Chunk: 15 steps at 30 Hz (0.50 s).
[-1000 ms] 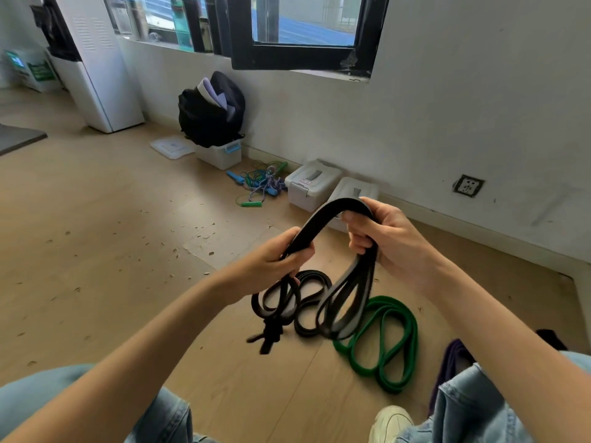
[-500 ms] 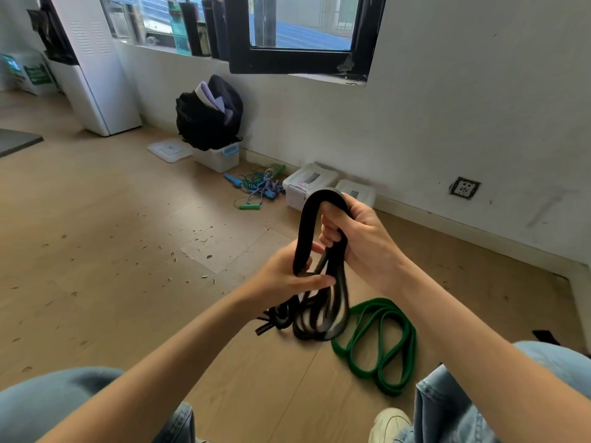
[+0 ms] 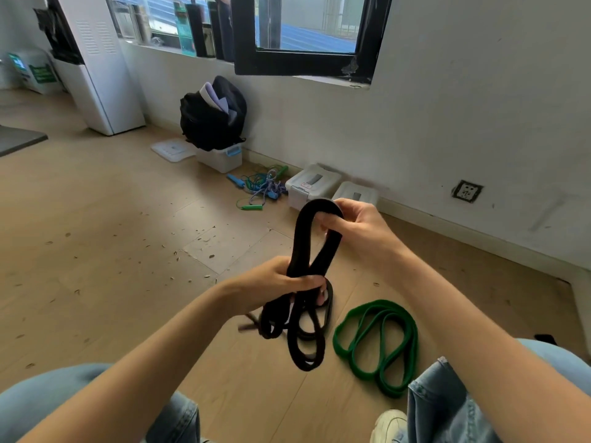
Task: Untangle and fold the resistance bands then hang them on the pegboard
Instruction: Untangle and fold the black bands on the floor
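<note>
Hidden, cropped and blurred parts around the held band

The left hand (image 3: 281, 279) covers the stretch of the black band (image 3: 315, 238) where its strands cross, so how they lie inside the fist cannot be told; below it a short dark end at the lower left of the bundle is smeared by motion. The right hand (image 3: 358, 228) hides the top of the loop behind its fingers. Both forearms and the jeans-clad knees run off the bottom edge, and the white shoe (image 3: 388, 425) is cut there too. The green band (image 3: 380, 343) slips partly behind the right knee. Labels on the white boxes (image 3: 311, 185) by the wall are too small to read.
</note>
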### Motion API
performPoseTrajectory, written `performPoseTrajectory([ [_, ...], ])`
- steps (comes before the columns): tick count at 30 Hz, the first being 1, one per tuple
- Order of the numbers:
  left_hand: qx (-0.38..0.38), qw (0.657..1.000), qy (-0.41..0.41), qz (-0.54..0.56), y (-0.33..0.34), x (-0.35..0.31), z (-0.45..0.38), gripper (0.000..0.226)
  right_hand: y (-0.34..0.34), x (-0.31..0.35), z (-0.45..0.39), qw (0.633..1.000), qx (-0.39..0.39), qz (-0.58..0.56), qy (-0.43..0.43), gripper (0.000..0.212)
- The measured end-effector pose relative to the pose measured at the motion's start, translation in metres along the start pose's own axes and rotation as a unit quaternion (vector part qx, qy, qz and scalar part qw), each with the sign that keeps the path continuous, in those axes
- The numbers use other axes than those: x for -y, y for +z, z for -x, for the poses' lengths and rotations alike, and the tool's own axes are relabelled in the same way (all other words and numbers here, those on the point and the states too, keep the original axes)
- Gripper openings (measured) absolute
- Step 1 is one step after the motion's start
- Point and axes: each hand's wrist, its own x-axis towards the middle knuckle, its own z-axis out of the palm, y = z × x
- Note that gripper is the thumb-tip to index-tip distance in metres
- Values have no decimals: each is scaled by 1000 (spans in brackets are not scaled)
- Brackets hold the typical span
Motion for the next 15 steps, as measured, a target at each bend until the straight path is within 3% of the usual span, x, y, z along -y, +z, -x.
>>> performPoseTrajectory([
  [4,31,996,-72,-46,-21,17,1,15,-20,-11,-10,990,89,69,88,24],
  [8,23,989,-144,18,-47,49,-5,19,-9,-45,-31,977,126,-63,157,29],
  [11,-20,984,-168,54,-63,87,-18,25,5,-88,-55,970,86,-122,194,26],
  [15,-65,983,-170,36,-65,135,-53,18,20,-156,-89,960,-8,-119,255,18],
])
